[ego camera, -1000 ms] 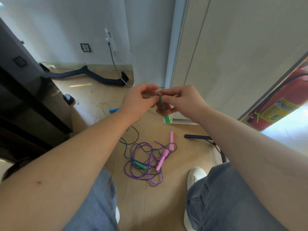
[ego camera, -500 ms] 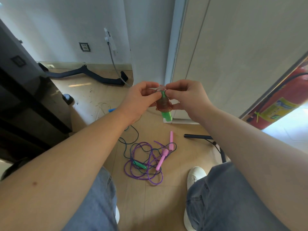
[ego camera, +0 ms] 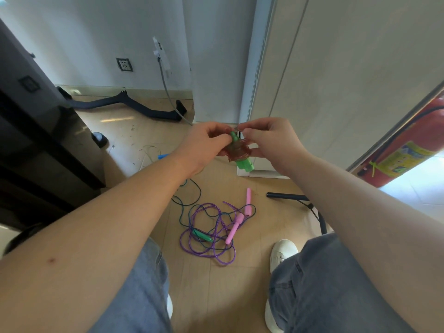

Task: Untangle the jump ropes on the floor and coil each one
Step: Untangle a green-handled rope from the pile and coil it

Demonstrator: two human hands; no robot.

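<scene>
One rope nearly done: red rope (ego camera: 236, 150) is wound round its green handles (ego camera: 245, 164), held up between both hands. Left hand (ego camera: 204, 145) grips the bundle from its side; right hand (ego camera: 271, 143) pinches the rope at the top, probably tucking the end in. Below the hands on the floor (ego camera: 240, 272), purple rope (ego camera: 206, 236) with pink handles (ego camera: 236, 224) and a dark rope (ego camera: 189, 200) lie tangled together, neither coiled yet.

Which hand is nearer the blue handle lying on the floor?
Left. The left hand is raised just right of the blue handle; the right hand is farther right, across the coiled rope both hold.
</scene>
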